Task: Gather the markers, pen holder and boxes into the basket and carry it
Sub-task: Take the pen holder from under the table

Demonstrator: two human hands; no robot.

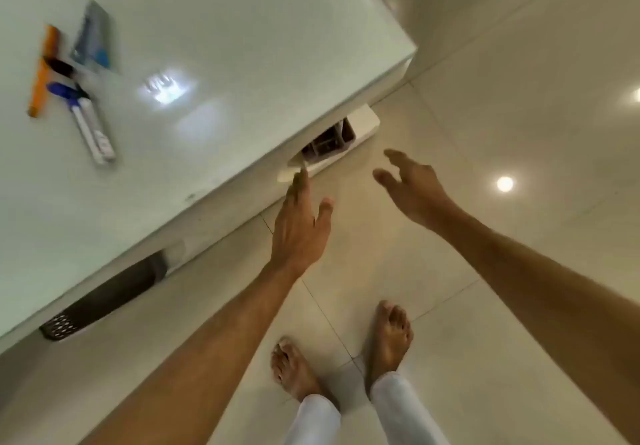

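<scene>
Left hand: the left hand [301, 230] stretches forward at frame centre, fingers wide and empty, fingertips just at the white basket's rim.
Right hand: the right hand [412, 185] hovers to the right of it, spread open, holding nothing.
Basket: the white basket [363, 122] sits on the floor [485, 98], half tucked under the worktop [242, 46] edge, dark things inside.
Markers: upper left, markers [91, 129] lie bunched on the worktop beside an orange box [43, 70] and a grey-blue box [91, 38].
Writing: too blurred to read.
Pen holder: a dark mesh pen holder [104, 299] lies lower left, under the worktop edge.
Below: bare feet [389, 340], white trousers.
</scene>
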